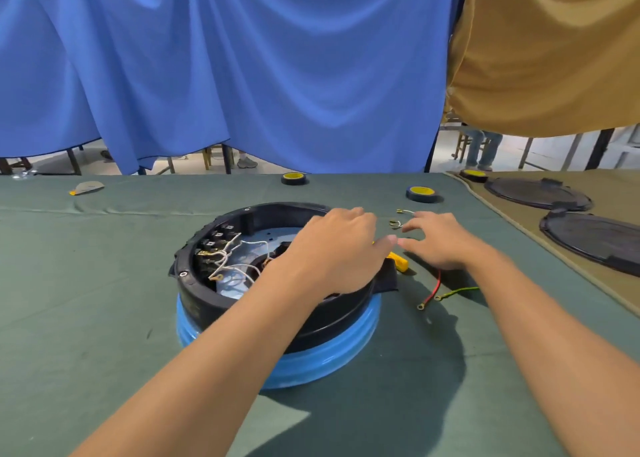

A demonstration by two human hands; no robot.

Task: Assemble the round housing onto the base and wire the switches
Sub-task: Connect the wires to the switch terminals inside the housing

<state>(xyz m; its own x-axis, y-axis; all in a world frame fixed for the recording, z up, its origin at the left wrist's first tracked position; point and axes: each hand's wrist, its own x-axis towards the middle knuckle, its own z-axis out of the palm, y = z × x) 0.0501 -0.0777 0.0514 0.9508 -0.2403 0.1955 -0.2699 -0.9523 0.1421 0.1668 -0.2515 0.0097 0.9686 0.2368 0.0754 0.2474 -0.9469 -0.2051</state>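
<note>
A round black housing (pixel 204 300) sits on a blue base (pixel 311 359) in the middle of the green table. Inside its left wall stands a row of black switches (pixel 213 248) with white wires (pixel 232 266) running from them. My left hand (pixel 332 252) lies over the right side of the housing, fingers relaxed, hiding what is under it. My right hand (pixel 440 241) hovers just right of the housing with fingers loosely spread, near short white wires with terminals (pixel 398 219). A yellow-handled tool (pixel 398 261) lies between the hands. Red (pixel 431 293) and green-yellow (pixel 457 292) wires lie on the table.
Two tape rolls (pixel 293 178) (pixel 420 194) sit at the back of the table, a third (pixel 473 175) at the far right. Two round black lids (pixel 536 193) (pixel 595 238) lie on a tan cloth at right. A small grey and yellow object (pixel 86 188) rests back left. Blue and tan drapes hang behind.
</note>
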